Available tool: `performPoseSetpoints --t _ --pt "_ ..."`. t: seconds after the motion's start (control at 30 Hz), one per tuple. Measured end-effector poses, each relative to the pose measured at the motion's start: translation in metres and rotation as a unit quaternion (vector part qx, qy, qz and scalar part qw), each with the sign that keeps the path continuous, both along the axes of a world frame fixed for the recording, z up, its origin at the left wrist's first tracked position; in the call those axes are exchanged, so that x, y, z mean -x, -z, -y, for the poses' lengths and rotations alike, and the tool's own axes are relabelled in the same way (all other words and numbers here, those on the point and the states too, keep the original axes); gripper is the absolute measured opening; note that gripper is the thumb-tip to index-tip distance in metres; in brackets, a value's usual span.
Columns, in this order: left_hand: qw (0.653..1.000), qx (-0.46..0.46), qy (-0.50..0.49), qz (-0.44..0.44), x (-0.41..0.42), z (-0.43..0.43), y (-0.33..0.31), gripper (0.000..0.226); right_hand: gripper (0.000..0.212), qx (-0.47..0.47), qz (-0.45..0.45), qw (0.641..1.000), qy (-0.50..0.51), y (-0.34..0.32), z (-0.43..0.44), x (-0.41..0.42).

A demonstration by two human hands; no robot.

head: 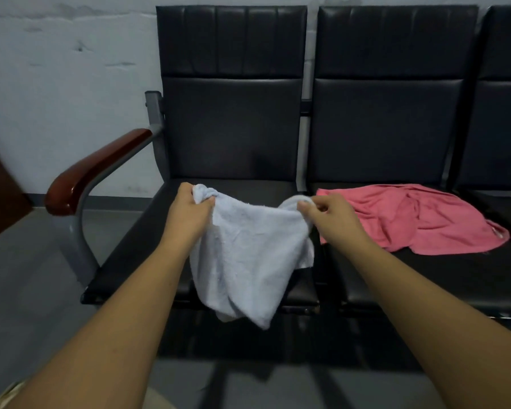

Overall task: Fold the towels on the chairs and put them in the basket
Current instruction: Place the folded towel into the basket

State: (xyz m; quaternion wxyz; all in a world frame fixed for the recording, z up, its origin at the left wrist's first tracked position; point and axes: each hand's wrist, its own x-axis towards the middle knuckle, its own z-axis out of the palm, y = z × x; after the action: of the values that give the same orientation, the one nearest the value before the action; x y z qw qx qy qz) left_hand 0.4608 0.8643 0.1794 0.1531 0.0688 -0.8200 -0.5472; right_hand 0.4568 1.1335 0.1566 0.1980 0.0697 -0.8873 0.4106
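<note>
- the left hand [189, 208], centre-left of the frame, was clenched round a bunched upper corner of the pale blue fluffy terry towel [248, 255], fingers and thumb dug into the cloth.
- the right hand [328, 212], mid-frame, pinched the opposite upper edge between thumb and fingers.
- the towel sagged between the two grips, held over the front of the left black padded chair [230, 128], its creased lower end dangling past the seat edge. no fold made yet, by the look of it.
- a crumpled pink cloth towel [410, 219] lay spread on the seat of the neighbouring black chair [390, 128], right of centre, near the right hand and untouched.
- no basket showed anywhere in the frame.
- watch-out: the left grip held a wad, not a clean corner, so a fold from there would likely come out skewed.
- watch-out: the right pinch looked light. one brisk shake could slip that edge free and drop the towel onto the grey floor [27, 290].
- watch-out: the hanging tail could drag on the seat front.
</note>
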Motion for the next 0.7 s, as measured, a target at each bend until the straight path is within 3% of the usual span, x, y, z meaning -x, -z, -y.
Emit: performPoseSetpoints --t 0.07,0.13,0.17,0.23,0.37,0.47,0.53,0.6,0.7 --pt "1.0 -0.004 -0.01 0.008 0.002 0.0 0.001 0.016 0.024 0.222 0.063 0.973 -0.011 -0.009 0.007 -0.002" --pt "1.0 0.003 -0.014 0.027 0.003 -0.003 0.001 0.018 0.035 0.457 0.165 0.872 -0.051 -0.015 0.013 -0.005" --pt "0.999 0.001 -0.014 0.037 0.004 -0.005 0.001 0.019 0.042 0.528 0.196 0.823 -0.068 -0.017 0.015 -0.006" --pt "0.998 -0.049 -0.004 0.047 0.006 -0.005 0.0 0.024 0.048 0.579 0.234 0.776 -0.089 -0.02 0.015 -0.009" --pt "0.979 -0.193 0.017 0.059 0.0 0.001 -0.008 0.029 0.036 0.558 0.278 0.773 -0.114 -0.026 0.012 -0.017" --pt "0.966 -0.248 0.054 0.055 -0.009 0.003 -0.014 0.026 0.019 0.581 0.292 0.748 -0.133 -0.03 0.003 -0.02" --pt "0.959 -0.264 0.087 0.049 -0.014 0.003 -0.017 0.023 0.033 0.599 0.311 0.728 -0.116 -0.035 -0.002 -0.023" --pt "0.965 -0.232 0.11 0.049 -0.017 0.005 -0.02 0.021 0.031 0.559 0.33 0.756 -0.09 -0.042 -0.003 -0.026" --pt "0.986 -0.116 0.107 0.047 -0.021 0.006 -0.035 0.019 0.017 0.472 0.265 0.838 -0.066 -0.066 -0.003 -0.03"
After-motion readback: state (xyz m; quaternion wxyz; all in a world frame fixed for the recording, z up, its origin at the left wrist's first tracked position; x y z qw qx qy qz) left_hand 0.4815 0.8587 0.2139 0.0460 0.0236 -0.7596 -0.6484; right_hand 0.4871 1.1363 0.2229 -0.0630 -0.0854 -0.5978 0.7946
